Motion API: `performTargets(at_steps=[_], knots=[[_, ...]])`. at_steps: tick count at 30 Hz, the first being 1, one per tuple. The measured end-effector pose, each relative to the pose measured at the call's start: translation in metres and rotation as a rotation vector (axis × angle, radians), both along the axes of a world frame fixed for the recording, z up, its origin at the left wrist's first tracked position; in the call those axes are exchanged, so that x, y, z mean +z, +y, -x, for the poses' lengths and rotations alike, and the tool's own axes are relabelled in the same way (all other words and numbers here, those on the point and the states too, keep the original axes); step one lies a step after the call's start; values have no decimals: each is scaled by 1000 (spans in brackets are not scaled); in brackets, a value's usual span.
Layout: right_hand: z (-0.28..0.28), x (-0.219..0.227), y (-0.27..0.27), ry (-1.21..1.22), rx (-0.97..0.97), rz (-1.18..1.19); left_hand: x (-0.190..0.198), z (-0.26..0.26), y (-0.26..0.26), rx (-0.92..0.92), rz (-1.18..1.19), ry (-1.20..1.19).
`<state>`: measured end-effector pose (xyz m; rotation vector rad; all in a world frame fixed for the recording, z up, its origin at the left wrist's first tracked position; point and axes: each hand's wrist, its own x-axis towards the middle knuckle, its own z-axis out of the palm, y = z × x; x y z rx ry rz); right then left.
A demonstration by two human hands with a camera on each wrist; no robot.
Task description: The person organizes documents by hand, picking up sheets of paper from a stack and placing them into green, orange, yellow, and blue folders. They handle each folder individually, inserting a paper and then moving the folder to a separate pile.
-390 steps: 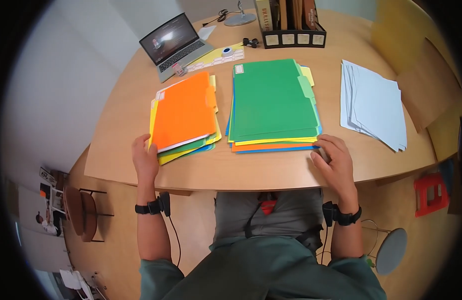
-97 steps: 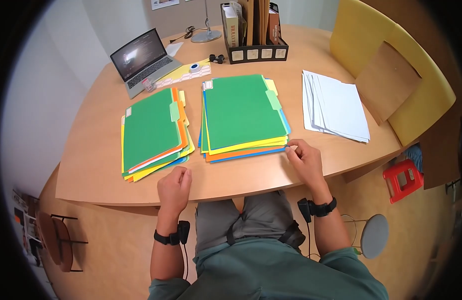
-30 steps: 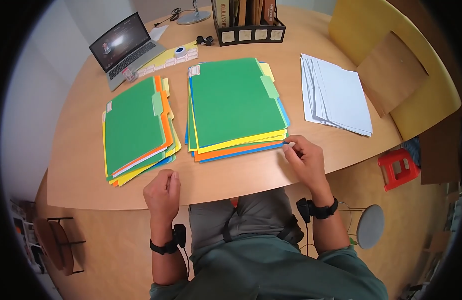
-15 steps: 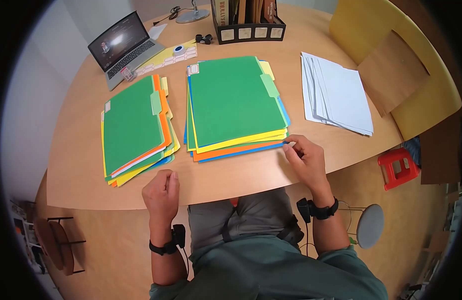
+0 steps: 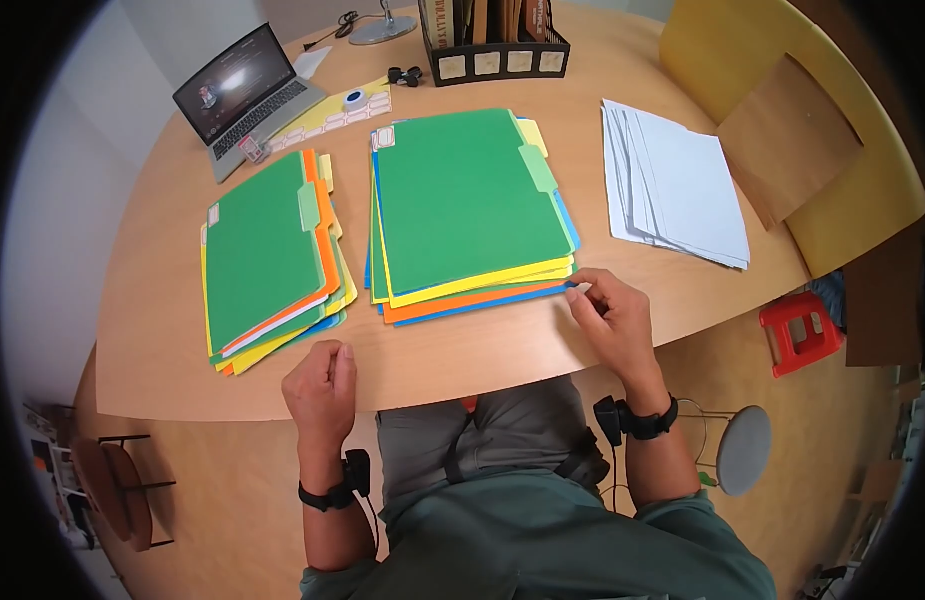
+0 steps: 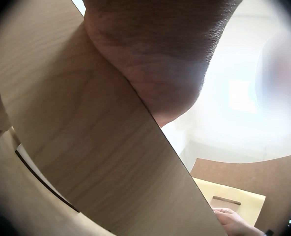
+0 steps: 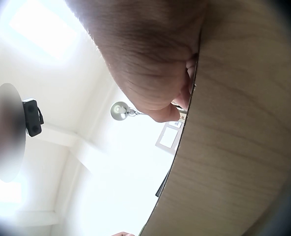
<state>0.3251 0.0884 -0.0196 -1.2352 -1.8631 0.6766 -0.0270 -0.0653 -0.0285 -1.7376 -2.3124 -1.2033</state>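
Observation:
Two stacks of coloured file folders lie on the desk in the head view. The left stack of folders (image 5: 268, 255) has a green one on top, with orange, white and yellow edges under it. Bigger in view is the middle stack of folders (image 5: 473, 200), also topped by green, with yellow, orange and blue edges below. My left hand (image 5: 323, 388) rests by the desk's front edge with its fingers curled in, holding nothing. Loosely bent, my right hand (image 5: 615, 320) rests with fingertips right at the middle stack's front right corner.
White papers (image 5: 673, 185) lie in a pile at the right, before a yellow panel (image 5: 863, 190). Behind stand a laptop (image 5: 248, 100), a label sheet (image 5: 328, 120), a roll of tape (image 5: 356, 99) and a black book rack (image 5: 498, 62). The desk edge (image 6: 150, 172) crosses the left wrist view.
Since the oldest frame, a green folder has come onto the left stack, over the orange one. My left hand has left that stack's corner. In the last second both hands stay put.

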Motion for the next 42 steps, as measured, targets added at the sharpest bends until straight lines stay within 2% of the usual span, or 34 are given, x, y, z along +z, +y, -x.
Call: performTargets(at_steps=[42], knots=[[0,2,-2,43,3,-10,-2,0,0,2,-19,1]])
